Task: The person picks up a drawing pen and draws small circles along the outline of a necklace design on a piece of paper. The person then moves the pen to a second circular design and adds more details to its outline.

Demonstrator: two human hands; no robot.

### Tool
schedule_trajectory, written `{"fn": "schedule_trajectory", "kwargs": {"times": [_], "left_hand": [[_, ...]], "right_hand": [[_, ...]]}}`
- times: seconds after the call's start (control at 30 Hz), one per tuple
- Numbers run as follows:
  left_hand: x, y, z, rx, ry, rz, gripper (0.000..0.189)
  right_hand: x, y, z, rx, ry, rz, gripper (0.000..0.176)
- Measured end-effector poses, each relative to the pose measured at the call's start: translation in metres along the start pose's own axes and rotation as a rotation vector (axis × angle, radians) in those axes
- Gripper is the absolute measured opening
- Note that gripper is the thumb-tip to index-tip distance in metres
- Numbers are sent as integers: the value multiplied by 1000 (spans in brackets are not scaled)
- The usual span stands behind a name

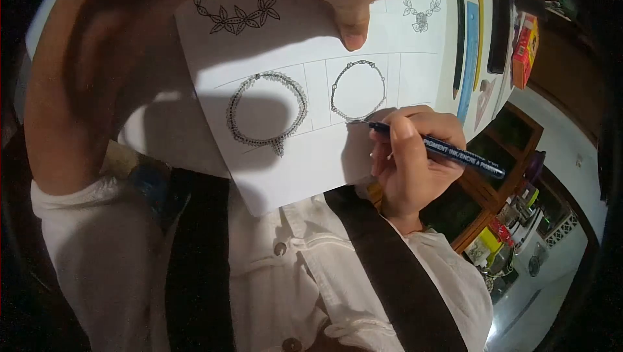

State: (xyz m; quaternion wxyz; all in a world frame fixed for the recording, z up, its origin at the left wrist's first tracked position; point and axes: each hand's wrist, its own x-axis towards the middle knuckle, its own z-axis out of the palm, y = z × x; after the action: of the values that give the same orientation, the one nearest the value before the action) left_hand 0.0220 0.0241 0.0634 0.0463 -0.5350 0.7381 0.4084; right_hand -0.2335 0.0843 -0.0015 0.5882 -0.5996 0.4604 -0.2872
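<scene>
My right hand (418,157) is closed round a dark pigment ink pen (464,156). The pen's tip touches the white paper (311,189) at the lower edge of a drawn round necklace (358,91). To its left is a larger, darker drawn necklace (266,110) with a small pendant. My left hand (363,1) reaches in from the top, one finger pressing down on the paper above the round necklace; its other fingers are cut off or hidden. Two more necklace drawings, one leafy (240,17) and one with a flower (420,8), show near the top.
Right of the paper lie a dark pencil (458,34), a blue ruler (466,60), a yellow ruler (481,30), a black case-like object (498,27), a clear set square (485,105) and a red and yellow box (524,53). Wooden cabinets (464,212) stand beyond.
</scene>
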Motion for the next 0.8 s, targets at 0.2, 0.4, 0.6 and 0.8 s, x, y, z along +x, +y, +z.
{"fn": "schedule_trajectory", "kwargs": {"times": [0.2,0.4,0.6,0.8], "left_hand": [[-3,-25,22,37,185,190,39],[3,-16,2,-38,0,95,37],[7,-10,-10,-48,-58,52,37],[2,-13,-4,-57,-41,119,39]], "right_hand": [[0,15,12,-102,0,-152,9],[2,13,14,-188,-13,-179,7],[3,14,15,-210,-23,-207,7],[4,14,15,-233,-19,-192,8]]}}
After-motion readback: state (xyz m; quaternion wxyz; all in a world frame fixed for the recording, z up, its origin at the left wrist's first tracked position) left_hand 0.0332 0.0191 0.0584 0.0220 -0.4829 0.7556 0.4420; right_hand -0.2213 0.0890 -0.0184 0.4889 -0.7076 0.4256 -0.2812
